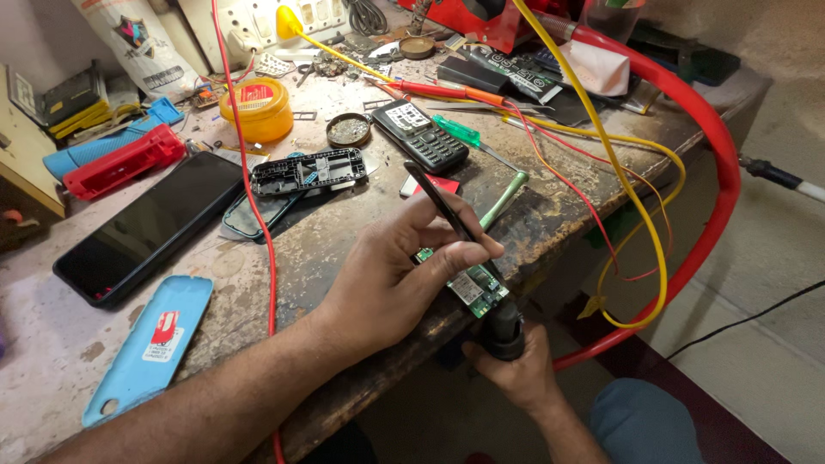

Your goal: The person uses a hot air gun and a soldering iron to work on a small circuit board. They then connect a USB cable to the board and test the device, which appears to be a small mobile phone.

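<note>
Left hand (387, 275) pinches black tweezers (438, 202) over a green circuit board (474, 290) at the worktop (326, 249) edge; right hand (513, 371), below, clenches a black tool handle (505, 326) | keypad phone (418, 135) behind

light: bright, even | shadows: soft | edges: perhaps slightly warped | focus: sharp

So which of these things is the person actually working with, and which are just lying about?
In use:
left hand holding black tweezers
green circuit board
right hand gripping a black tool handle

Lying about:
black smartphone
blue phone cover
keypad phone
orange tub
green screwdriver
</note>
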